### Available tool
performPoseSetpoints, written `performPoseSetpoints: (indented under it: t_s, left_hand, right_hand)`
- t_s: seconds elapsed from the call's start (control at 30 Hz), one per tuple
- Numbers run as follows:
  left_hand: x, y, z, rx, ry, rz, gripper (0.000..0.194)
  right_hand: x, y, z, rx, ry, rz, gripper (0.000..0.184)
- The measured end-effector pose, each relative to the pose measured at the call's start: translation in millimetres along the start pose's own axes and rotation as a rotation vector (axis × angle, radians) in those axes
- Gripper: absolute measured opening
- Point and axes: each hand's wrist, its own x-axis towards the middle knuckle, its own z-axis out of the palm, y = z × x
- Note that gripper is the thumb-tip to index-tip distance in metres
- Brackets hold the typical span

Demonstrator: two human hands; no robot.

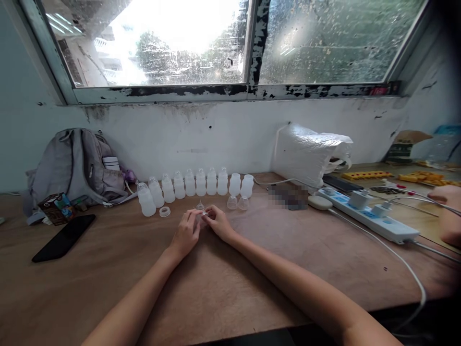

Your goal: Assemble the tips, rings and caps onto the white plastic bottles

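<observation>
My left hand (186,232) and my right hand (217,223) meet over the table, fingers closed in a pinch. Between their fingertips is a clear baby bottle nipple (200,205), its tip pointing away from me; its lower part is mostly hidden by the fingers. Beyond the hands runs a row of several frosted baby bottles (189,183), most with clear domed tops. At the right end, two bottles (235,184) have open mouths. Two clear domed caps (232,203) stand in front of these. A whitish collar ring (164,211) lies left of my hands.
A black phone (65,237), a small carton (54,209) and a grey backpack (77,168) are on the left. To the right are a white plastic bag (306,151), a power strip (370,215) with cables, and yellow parts (366,175). Another person's hand (449,211) shows at the right edge.
</observation>
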Motion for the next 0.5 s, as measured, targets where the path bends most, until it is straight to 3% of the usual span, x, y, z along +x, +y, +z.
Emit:
performPoseSetpoints:
  t_s: [0.2, 0.33, 0.5]
  left_hand:
    - [-2, -21, 3.3, 0.015, 0.034, -0.101, 0.029]
    - [-2, -20, -1.2, 0.052, 0.017, -0.084, 0.025]
    - [-2, -13, -5.4, 0.095, -0.050, -0.065, 0.007]
  right_hand:
    - [-3, -4, 3, 0.023, -0.042, -0.061, 0.016]
    - [-3, -3, 2, 0.053, -0.094, -0.083, 0.022]
    - [-2, -3, 0, 0.054, -0.078, -0.079, 0.028]
